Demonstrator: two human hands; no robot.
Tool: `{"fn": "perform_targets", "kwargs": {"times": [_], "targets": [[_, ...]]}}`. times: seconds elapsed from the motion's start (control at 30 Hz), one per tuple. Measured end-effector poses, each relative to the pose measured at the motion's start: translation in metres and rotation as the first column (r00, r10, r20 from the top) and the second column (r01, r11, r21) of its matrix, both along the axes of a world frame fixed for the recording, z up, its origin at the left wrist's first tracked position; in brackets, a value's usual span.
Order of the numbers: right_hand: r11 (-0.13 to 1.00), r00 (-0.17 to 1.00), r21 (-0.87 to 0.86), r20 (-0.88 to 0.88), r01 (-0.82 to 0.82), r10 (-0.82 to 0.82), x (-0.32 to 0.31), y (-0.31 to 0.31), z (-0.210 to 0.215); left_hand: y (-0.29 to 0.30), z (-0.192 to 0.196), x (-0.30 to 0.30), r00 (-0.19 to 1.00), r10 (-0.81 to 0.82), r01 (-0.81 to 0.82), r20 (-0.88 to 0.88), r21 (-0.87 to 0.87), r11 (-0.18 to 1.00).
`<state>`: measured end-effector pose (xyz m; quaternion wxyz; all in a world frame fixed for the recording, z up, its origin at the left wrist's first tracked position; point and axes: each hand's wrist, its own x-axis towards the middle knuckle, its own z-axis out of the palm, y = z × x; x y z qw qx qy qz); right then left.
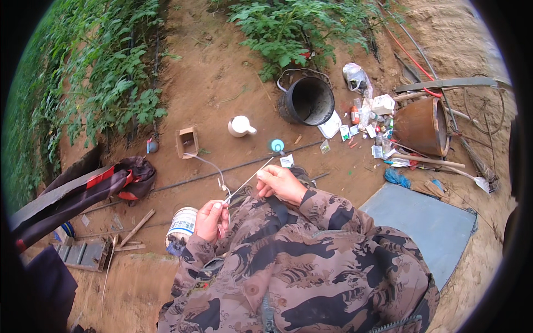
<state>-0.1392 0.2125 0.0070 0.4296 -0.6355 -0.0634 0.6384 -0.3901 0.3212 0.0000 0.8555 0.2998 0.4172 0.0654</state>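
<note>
While you draw a thin white cord out slantwise in front of your body, its far end pokes up past your right fingertips. Your left hand pinches it low down, thumb against fingers, and your right hand nips it higher up; so the grip on both sides is closed on the cord.

Just beside your left wrist is a white tub with blue markings. Beyond your hands, a pale line runs from a small open carton down towards your left fingers (whether it joins the cord, you cannot tell from here). A white jug and a turquoise-topped bottle sit on the soil ahead of you.

Farther out, a black bucket leans with its mouth towards you, and a brown bucket is tipped beside scattered packets and bottles. Leafy green plants fill the upper left, and a grey board lies to your right.
</note>
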Motion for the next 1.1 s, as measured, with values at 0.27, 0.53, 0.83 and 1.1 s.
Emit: {"fn": "perform_targets", "kwargs": {"times": [0.27,0.53,0.83,1.1], "targets": [[0.991,0.964,-0.129,0.260,-0.023,0.057,0.214,-0.114,-0.045,-0.037,-0.038,0.114,0.983,0.113,-0.121,-0.142,-0.047,0.992],[0.934,0.759,-0.259,0.548,-0.247,0.352,0.585,-0.130,-0.199,-0.100,-0.084,0.245,0.798,0.351,-0.325,-0.489,0.141,0.935],[0.873,0.549,-0.396,0.679,-0.285,0.487,0.776,-0.022,-0.474,-0.159,-0.180,0.308,0.597,0.507,-0.511,-0.621,0.193,0.838],[0.942,0.327,-0.247,0.892,-0.227,0.313,0.797,0.043,-0.625,-0.193,-0.297,0.280,0.498,0.564,-0.645,-0.659,0.153,0.749]]}}
